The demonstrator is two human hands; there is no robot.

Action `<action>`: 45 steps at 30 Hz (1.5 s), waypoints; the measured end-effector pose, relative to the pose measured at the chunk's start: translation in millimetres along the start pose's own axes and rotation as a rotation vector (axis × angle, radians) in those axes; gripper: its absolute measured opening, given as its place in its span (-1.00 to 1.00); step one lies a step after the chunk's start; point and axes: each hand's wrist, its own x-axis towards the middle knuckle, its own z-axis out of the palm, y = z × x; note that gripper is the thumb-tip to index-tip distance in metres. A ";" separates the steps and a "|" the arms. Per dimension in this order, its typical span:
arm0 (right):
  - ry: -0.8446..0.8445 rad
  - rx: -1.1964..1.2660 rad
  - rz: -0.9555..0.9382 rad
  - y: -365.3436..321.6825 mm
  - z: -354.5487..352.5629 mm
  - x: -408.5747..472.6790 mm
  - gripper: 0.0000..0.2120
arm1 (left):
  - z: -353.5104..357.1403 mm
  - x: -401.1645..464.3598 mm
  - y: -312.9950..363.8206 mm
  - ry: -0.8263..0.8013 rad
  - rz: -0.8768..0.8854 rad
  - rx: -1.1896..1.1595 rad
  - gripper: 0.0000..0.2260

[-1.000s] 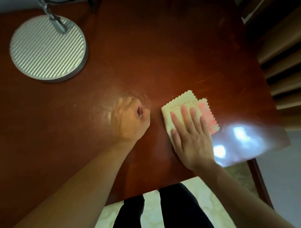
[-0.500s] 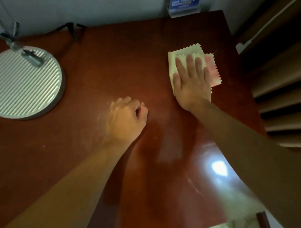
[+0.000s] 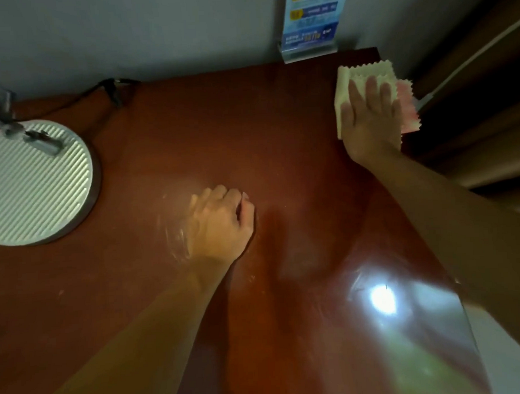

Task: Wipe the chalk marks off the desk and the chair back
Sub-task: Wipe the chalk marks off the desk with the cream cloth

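My right hand [image 3: 371,120] lies flat, fingers straight, pressing a folded pale yellow and pink cloth [image 3: 363,75] onto the far right corner of the reddish-brown desk [image 3: 221,124]. My left hand [image 3: 221,221] rests on the middle of the desk with its fingers curled under, holding nothing. Faint whitish chalk smears [image 3: 174,232] show on the wood just left of that hand. The chair back is out of view.
A round ribbed lamp base [image 3: 37,181] stands at the left, its black cable [image 3: 101,87] running along the back edge. A blue leaflet in a clear stand [image 3: 308,24] sits at the back right by the wall. Dark slatted furniture [image 3: 480,124] borders the desk's right edge.
My right hand has slid the cloth away from me, from the near right part of the desk to the far right corner. The left hand has stayed in place.
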 end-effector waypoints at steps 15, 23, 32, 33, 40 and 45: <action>-0.010 0.043 -0.121 -12.7 15.8 -166.8 -0.45 | -4.8 -2.8 4.1 -0.009 -0.030 -0.018 -0.75; -0.074 0.011 -0.131 -71.9 15.3 -43.6 -0.46 | -5.1 -3.4 3.7 0.001 -0.025 -0.046 -0.70; -0.114 -0.004 -0.349 -124.5 27.6 -102.3 -0.49 | -18.2 -4.8 1.9 -0.056 -0.140 -0.377 -0.66; -0.122 -0.006 -0.366 -128.8 28.8 -113.7 -0.50 | -21.4 -10.0 0.9 -0.055 -0.169 -0.421 -0.67; -0.128 0.026 -0.419 -171.6 46.8 -212.1 -0.51 | -68.1 -129.5 -62.3 -0.036 -0.106 -0.296 -0.68; -0.086 0.061 -0.486 -217.3 62.7 -297.1 -0.52 | -103.5 -171.5 -138.4 0.084 -0.301 -0.101 -0.71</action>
